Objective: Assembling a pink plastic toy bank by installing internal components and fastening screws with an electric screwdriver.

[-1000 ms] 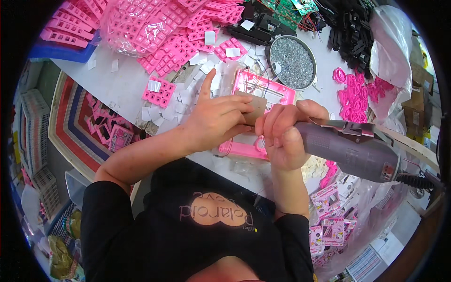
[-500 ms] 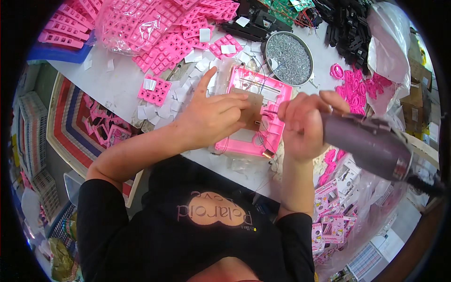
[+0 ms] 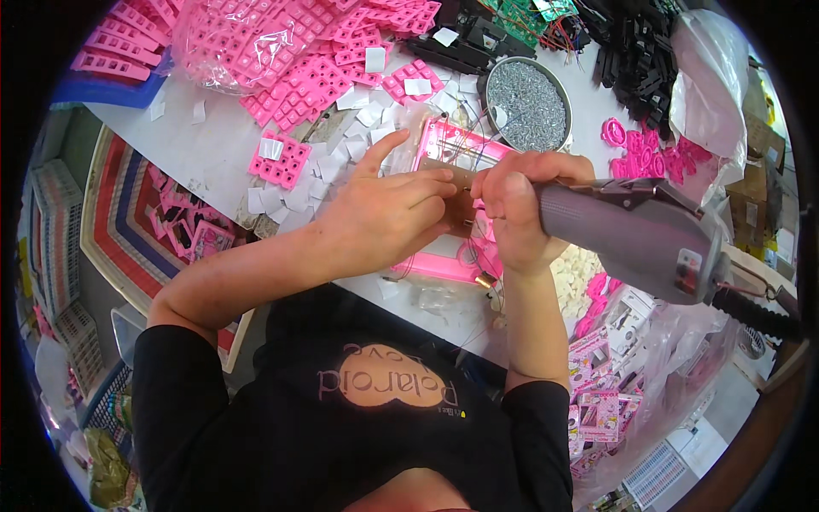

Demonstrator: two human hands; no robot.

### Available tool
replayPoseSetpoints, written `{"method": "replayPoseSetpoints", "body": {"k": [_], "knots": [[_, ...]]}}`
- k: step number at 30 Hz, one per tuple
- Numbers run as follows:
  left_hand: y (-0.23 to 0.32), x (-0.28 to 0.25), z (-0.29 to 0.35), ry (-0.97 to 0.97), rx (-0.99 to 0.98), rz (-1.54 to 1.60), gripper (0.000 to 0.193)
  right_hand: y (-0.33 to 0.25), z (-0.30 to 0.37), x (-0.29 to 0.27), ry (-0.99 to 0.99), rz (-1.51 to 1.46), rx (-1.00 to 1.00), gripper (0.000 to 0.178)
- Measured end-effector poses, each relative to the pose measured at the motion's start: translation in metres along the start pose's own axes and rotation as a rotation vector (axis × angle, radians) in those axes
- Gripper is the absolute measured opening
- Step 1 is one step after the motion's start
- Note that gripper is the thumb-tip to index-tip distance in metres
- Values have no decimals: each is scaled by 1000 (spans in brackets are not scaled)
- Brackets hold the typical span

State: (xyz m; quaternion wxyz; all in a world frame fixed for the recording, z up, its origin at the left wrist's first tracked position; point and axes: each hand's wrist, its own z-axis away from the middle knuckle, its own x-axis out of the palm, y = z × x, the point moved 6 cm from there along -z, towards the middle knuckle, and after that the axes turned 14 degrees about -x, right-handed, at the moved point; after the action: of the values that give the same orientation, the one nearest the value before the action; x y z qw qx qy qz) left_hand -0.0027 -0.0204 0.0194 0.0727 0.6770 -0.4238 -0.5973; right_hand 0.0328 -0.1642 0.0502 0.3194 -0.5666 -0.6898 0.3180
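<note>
Gripping a grey power screwdriver (image 3: 636,235), the right hand (image 3: 512,209) wraps its fingers around it; the left hand (image 3: 384,218) presses flat fingers on a pink frame (image 3: 444,260).

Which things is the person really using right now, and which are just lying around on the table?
In use:
left hand, pressing on the pink frame
right hand, gripping the grey power screwdriver

Lying about:
round dish of screws
heap of pink keypads
white paper squares
black plastic parts
</note>
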Motion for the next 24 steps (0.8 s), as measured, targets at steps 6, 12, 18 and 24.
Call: {"method": "replayPoseSetpoints", "body": {"k": [6, 12, 18, 24], "knots": [[-2, -1, 0, -25, -34, 5, 15, -11, -9, -4, -50, -64, -66, 36], [9, -8, -6, 35, -75, 250, 14, -57, -12, 5, -56, -438, -44, 45], [12, -7, -8, 63, -6, 276, 17, -60, -4, 1, -49, -434, -29, 44], [10, -11, -78, -72, 210, 334, 13, -56, -6, -18, 60, -360, -53, 45]]}}
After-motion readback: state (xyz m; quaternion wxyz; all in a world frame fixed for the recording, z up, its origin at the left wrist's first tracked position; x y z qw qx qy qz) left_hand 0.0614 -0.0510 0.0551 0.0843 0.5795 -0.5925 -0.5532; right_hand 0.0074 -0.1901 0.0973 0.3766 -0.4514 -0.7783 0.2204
